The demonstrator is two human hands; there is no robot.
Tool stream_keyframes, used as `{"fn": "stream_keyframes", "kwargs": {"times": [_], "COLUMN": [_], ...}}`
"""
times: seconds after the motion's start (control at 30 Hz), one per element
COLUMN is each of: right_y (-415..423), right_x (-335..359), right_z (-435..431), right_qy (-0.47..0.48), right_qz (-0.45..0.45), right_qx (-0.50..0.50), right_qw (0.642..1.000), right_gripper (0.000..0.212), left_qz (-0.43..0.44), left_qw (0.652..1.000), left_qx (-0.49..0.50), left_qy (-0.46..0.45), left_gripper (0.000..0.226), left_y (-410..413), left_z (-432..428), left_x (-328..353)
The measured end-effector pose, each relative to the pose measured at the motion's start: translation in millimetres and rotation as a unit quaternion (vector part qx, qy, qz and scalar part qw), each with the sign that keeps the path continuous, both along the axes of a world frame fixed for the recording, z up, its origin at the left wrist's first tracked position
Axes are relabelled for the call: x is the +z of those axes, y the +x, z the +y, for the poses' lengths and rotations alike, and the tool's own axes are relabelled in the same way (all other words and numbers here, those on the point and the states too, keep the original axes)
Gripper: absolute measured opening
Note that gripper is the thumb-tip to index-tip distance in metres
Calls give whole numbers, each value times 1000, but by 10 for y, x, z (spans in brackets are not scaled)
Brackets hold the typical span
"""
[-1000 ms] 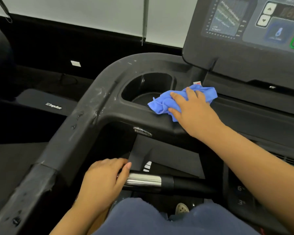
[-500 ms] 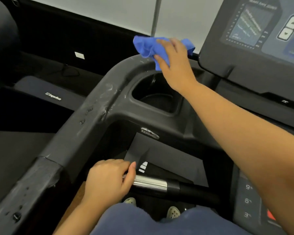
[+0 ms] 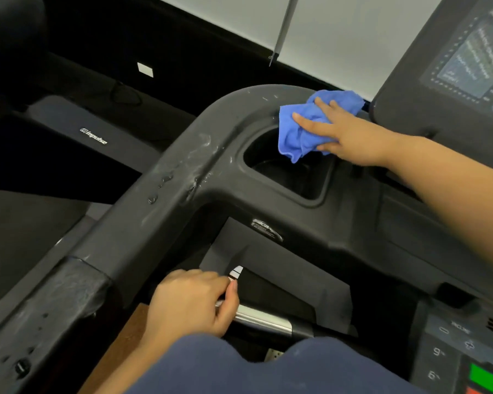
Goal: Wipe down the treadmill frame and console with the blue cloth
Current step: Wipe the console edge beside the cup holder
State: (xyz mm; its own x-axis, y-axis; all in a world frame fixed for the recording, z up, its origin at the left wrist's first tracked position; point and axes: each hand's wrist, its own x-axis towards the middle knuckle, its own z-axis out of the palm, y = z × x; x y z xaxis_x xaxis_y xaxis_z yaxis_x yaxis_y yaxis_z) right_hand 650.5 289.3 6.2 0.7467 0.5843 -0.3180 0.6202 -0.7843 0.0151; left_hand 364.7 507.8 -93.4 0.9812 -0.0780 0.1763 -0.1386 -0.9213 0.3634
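The blue cloth (image 3: 299, 132) is bunched under my right hand (image 3: 345, 135), pressed on the far rim of the cup holder (image 3: 291, 177) in the black treadmill frame (image 3: 165, 211). Part of the cloth hangs over the hollow. The console (image 3: 444, 69) with its screen rises at the upper right, just past the cloth. My left hand (image 3: 191, 302) is wrapped around the silver end of the lower handlebar (image 3: 262, 318). White smears and droplets show on the frame's left arm.
A neighbouring treadmill deck with an "impulse" label (image 3: 93, 136) lies at left. A white wall panel (image 3: 325, 38) stands behind the frame. A keypad with numbers (image 3: 450, 351) sits at lower right. My blue-clad knees (image 3: 268, 368) fill the bottom.
My right hand went from the near side of the cup holder up to the frame's top corner, then came down onto the far rim of the holder. My left hand kept its grip.
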Motion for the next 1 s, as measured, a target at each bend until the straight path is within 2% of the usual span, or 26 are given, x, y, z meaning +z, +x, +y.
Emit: {"fn": "stream_keyframes", "kwargs": {"times": [0.13, 0.3, 0.5, 0.67, 0.77, 0.83, 0.9, 0.97, 1.0], "right_y": [17, 53, -48, -148, -98, -44, 76, 147, 143], "right_x": [-35, -157, -188, -245, -287, -221, -117, -8, 28], "right_z": [108, 505, 889, 1122, 1193, 1103, 889, 699, 643], "right_qy": [62, 71, 117, 143, 94, 33, 2, -92, -176], "right_qz": [-31, -80, -58, -44, -96, -125, -139, -132, -125], "right_qx": [105, 175, 148, 149, 110, 20, -75, -133, -151], "right_qw": [992, 979, 980, 977, 985, 991, 987, 978, 965], "right_gripper": [87, 79, 105, 103, 94, 94, 77, 61, 61], "left_qz": [2, 8, 17, 13, 20, 28, 26, 19, 16], "left_qw": [1000, 1000, 1000, 1000, 1000, 1000, 1000, 1000, 1000], "left_qx": [13, 20, 17, 13, 11, 6, 3, 4, 2], "left_qy": [-9, -12, -12, -11, -3, 5, 9, 6, 7], "left_gripper": [35, 34, 34, 34, 35, 35, 35, 35, 36], "left_y": [0, -8, -6, -12, -12, -16, -23, -25, -21], "left_z": [-17, -28, -27, -31, -27, -12, -8, -8, -3], "left_x": [-13, -19, 12, 36, 48, 49, 55, 68, 70]}}
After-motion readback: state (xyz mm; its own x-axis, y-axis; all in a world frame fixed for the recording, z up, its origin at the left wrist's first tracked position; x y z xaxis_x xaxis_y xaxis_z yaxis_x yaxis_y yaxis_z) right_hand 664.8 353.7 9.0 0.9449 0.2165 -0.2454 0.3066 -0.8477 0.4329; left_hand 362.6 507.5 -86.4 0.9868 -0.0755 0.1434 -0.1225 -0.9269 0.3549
